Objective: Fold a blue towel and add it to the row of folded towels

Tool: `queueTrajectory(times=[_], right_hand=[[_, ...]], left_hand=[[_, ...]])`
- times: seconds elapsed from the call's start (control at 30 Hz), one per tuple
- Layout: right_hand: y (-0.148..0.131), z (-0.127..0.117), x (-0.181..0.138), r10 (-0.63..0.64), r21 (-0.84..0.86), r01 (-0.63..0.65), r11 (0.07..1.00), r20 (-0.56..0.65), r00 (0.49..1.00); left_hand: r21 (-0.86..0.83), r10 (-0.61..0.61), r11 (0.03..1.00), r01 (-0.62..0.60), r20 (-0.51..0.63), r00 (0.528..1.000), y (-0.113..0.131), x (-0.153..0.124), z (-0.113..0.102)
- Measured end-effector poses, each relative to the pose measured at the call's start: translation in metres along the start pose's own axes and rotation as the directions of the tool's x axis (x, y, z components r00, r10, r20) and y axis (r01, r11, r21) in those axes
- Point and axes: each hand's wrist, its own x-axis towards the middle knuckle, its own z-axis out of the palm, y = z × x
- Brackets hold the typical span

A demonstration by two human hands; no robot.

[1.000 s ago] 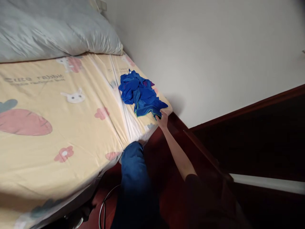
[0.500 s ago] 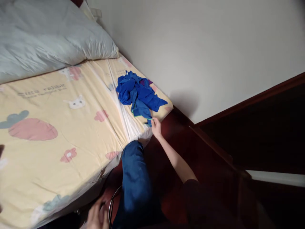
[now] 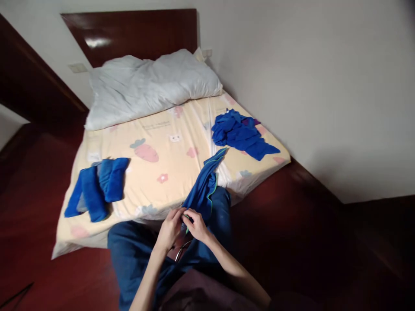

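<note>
My left hand (image 3: 169,229) and my right hand (image 3: 196,224) meet over my lap and both pinch one end of a blue cloth (image 3: 204,185) with a green edge. The cloth trails away from my hands up onto the near edge of the bed. A crumpled heap of blue cloths (image 3: 240,134) lies on the bed's far right corner. At the near left of the bed sit folded blue cloths (image 3: 97,186).
The bed (image 3: 162,164) has a yellow sheet printed with carrots and rabbits, and a pale grey pillow (image 3: 149,84) against a dark wooden headboard (image 3: 129,32). A white wall runs along the right. Dark red wooden floor surrounds the bed.
My right hand pulled one blue cloth out of the heap and brought it to my lap. My left hand came up and took hold of it too. The view swung back to show the whole bed.
</note>
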Motion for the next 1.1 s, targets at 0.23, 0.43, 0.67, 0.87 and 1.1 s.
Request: queueTrajectory(times=[0.23, 0.43, 0.67, 0.87, 1.1], right_hand=[[-0.037, 0.013, -0.06, 0.046, 0.031, -0.05, 0.998, 0.121, 0.992], [-0.066, 0.008, -0.086, 0.059, 0.088, -0.091, 0.992, 0.309, 0.949], [-0.068, -0.021, -0.065, -0.014, -0.007, 0.016, 1.0, 0.23, 0.973], [-0.063, -0.017, -0.065, -0.047, -0.071, 0.059, 0.996, 0.16, 0.986], [-0.072, -0.021, -0.062, 0.143, 0.227, -0.193, 0.955, 0.221, 0.965]], left_hand=[[-0.219, -0.197, 0.966, 0.135, -0.29, 0.937, -0.001, -0.071, 0.027], [-0.269, -0.317, 0.942, 0.203, -0.503, 0.804, -0.013, -0.097, 0.012], [-0.048, -0.166, 0.976, 0.212, -0.794, 0.585, -0.019, -0.112, -0.036], [0.461, 0.392, 0.879, 0.123, -0.844, 0.365, -0.005, -0.134, -0.103], [0.629, 0.339, 0.723, 0.286, -0.683, 0.647, -0.003, -0.173, -0.167]])
